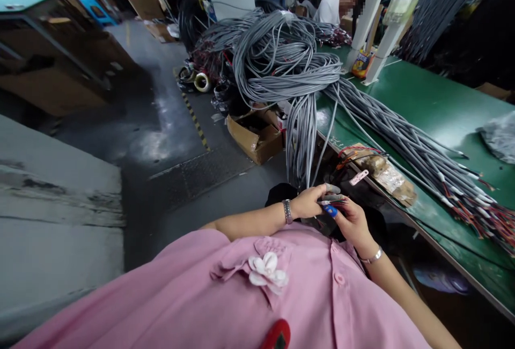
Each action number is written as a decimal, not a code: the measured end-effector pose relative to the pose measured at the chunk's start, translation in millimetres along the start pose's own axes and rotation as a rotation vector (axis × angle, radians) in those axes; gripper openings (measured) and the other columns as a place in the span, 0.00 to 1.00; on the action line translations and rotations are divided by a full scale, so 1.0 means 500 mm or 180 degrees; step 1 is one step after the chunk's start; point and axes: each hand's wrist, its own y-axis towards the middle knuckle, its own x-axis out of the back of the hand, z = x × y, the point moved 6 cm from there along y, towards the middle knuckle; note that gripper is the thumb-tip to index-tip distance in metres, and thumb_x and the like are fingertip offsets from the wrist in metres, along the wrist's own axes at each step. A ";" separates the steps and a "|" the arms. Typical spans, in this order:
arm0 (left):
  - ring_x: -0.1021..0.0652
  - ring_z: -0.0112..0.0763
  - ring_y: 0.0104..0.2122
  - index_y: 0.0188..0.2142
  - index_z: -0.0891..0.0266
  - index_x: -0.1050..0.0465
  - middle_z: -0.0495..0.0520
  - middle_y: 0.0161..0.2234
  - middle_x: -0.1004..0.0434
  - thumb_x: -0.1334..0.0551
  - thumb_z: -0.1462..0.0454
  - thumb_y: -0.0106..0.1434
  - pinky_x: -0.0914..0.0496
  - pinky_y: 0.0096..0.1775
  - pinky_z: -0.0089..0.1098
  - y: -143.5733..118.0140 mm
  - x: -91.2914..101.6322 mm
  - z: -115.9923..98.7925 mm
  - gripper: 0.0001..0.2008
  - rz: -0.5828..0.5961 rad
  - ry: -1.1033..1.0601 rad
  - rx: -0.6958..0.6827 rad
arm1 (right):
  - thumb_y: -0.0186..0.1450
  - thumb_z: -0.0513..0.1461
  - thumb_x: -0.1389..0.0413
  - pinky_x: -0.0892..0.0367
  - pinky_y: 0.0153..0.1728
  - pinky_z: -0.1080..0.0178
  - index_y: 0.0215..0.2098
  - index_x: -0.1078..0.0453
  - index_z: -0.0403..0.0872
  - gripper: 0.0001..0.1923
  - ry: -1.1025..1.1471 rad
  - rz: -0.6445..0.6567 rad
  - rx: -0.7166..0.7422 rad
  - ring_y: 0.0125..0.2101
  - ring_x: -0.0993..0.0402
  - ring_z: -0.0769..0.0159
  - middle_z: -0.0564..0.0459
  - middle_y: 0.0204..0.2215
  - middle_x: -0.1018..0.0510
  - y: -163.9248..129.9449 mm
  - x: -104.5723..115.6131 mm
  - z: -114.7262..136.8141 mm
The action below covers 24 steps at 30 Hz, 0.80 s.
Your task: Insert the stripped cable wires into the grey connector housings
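In front of my body, my left hand (308, 203), with a metal watch on the wrist, is closed around the end of a grey cable. Thin coloured wires (341, 200) fan out of that end toward the right. My right hand (354, 223) meets the left one and pinches these wires; its thumb wears a blue cover (330, 210). Grey covers sit on other fingertips. A hanging bundle of grey cables (302, 137) drops from the table edge to just behind my hands. Exactly where the held cable joins the bundle is hidden by my fingers.
Coiled grey cables (277, 54) are heaped on the green table (422, 102), and more lie along it with stripped ends. A taped wooden block (396, 177) sits by the table edge. An open cardboard box (257, 140) stands on the floor. Another person (330, 6) sits behind the heap.
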 end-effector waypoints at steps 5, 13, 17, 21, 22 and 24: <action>0.29 0.42 0.55 0.60 0.62 0.40 0.63 0.56 0.32 0.33 0.67 0.54 0.36 0.56 0.42 -0.027 0.039 -0.018 0.35 0.0439 -0.0702 -0.0217 | 0.63 0.41 0.41 0.29 0.42 0.60 0.43 0.25 0.51 0.10 0.0483 0.0105 -0.0378 0.38 0.24 0.61 0.50 0.39 0.20 0.035 -0.026 -0.015; 0.33 0.42 0.59 0.64 0.57 0.45 0.63 0.60 0.36 0.34 0.62 0.58 0.38 0.58 0.41 -0.080 0.127 -0.013 0.37 0.0603 -0.0947 0.0120 | 0.65 0.45 0.44 0.30 0.39 0.59 0.45 0.24 0.49 0.13 0.0266 0.0951 -0.0216 0.35 0.26 0.61 0.48 0.37 0.21 0.109 -0.105 0.017; 0.31 0.40 0.57 0.62 0.58 0.41 0.62 0.57 0.33 0.34 0.60 0.58 0.37 0.57 0.41 -0.093 0.176 -0.019 0.34 0.0397 -0.0979 0.0214 | 0.64 0.47 0.43 0.31 0.40 0.59 0.42 0.23 0.49 0.14 0.0422 0.1029 -0.0235 0.35 0.26 0.61 0.48 0.36 0.21 0.146 -0.140 0.022; 0.26 0.37 0.50 0.58 0.61 0.37 0.61 0.51 0.27 0.36 0.57 0.61 0.33 0.53 0.37 -0.102 0.215 -0.018 0.27 0.0274 -0.0630 0.0422 | 0.64 0.47 0.43 0.31 0.37 0.61 0.40 0.24 0.47 0.14 0.0860 0.0869 -0.0541 0.33 0.26 0.63 0.50 0.33 0.21 0.168 -0.166 0.002; 0.25 0.36 0.48 0.56 0.61 0.35 0.60 0.48 0.25 0.37 0.57 0.61 0.32 0.51 0.36 -0.104 0.220 -0.015 0.25 0.0259 -0.0525 0.0463 | 0.65 0.47 0.44 0.32 0.34 0.63 0.39 0.24 0.47 0.13 0.0944 0.0835 -0.0629 0.30 0.27 0.65 0.51 0.30 0.22 0.170 -0.171 -0.005; 0.23 0.34 0.42 0.50 0.63 0.31 0.58 0.42 0.22 0.38 0.55 0.61 0.30 0.46 0.34 -0.106 0.225 -0.006 0.21 0.0211 -0.0377 0.0537 | 0.65 0.47 0.45 0.33 0.30 0.65 0.37 0.25 0.47 0.13 0.1046 0.0786 -0.0762 0.26 0.30 0.67 0.53 0.26 0.24 0.170 -0.179 -0.014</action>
